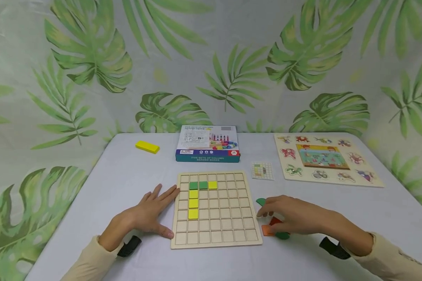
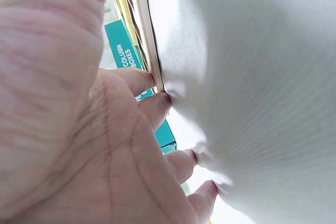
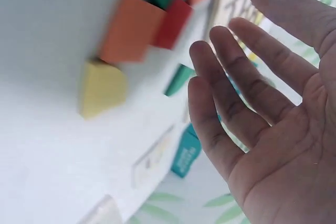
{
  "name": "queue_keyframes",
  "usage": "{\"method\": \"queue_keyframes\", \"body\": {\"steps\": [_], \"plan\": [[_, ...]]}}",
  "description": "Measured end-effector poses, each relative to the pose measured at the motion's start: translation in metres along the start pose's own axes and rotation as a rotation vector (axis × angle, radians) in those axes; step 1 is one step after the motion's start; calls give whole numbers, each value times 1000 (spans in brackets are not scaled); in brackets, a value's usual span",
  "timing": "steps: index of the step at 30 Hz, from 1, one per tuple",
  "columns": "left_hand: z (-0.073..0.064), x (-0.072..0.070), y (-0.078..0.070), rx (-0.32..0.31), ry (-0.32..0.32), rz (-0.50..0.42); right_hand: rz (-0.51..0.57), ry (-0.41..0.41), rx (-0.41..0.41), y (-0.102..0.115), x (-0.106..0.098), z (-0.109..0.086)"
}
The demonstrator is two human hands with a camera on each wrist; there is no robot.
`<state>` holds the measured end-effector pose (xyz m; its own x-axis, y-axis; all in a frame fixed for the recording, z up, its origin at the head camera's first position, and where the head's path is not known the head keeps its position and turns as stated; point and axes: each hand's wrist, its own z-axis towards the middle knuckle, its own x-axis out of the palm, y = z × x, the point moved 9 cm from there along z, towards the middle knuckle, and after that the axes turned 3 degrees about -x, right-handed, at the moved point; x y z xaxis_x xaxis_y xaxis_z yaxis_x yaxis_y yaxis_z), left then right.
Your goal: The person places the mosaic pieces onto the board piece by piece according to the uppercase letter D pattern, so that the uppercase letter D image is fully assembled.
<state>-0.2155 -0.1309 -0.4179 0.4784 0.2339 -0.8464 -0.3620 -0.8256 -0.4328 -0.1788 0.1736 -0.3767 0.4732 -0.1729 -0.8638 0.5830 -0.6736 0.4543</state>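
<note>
A wooden grid board (image 1: 218,225) lies flat on the table. It carries two green tiles (image 1: 198,185) and a yellow tile (image 1: 212,185) in a row, with several yellow tiles (image 1: 193,203) in a column below. My left hand (image 1: 145,212) rests fingers spread, with fingertips and thumb at the board's left edge. To the right of the board, my right hand (image 1: 295,214) hovers over loose pieces, its fingers loosely bent and nothing between them. Around it lie a green piece (image 1: 261,201), an orange piece (image 1: 267,230), a red piece (image 3: 173,22) and a yellow piece (image 3: 105,87).
Behind the board stands a flat teal-edged box (image 1: 207,158). A small printed grid card (image 1: 262,171) lies near the board's upper right corner. Farther right is a picture puzzle board (image 1: 323,158); a yellow block (image 1: 147,147) lies back left.
</note>
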Motion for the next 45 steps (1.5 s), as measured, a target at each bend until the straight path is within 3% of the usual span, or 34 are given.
{"method": "queue_keyframes", "body": {"steps": [12,30,39,45], "plan": [[1,0,2,7,-9,-14,-24,-13,53,-12,16,-1],[1,2,2,5,-3,-15,-117,-48,51,-7,11,3],[0,1,2,2,-6,-14,-160,-133,-70,7,1,9],[0,0,2,-2,-5,-6,-190,-155,-87,16,-4,18]]}}
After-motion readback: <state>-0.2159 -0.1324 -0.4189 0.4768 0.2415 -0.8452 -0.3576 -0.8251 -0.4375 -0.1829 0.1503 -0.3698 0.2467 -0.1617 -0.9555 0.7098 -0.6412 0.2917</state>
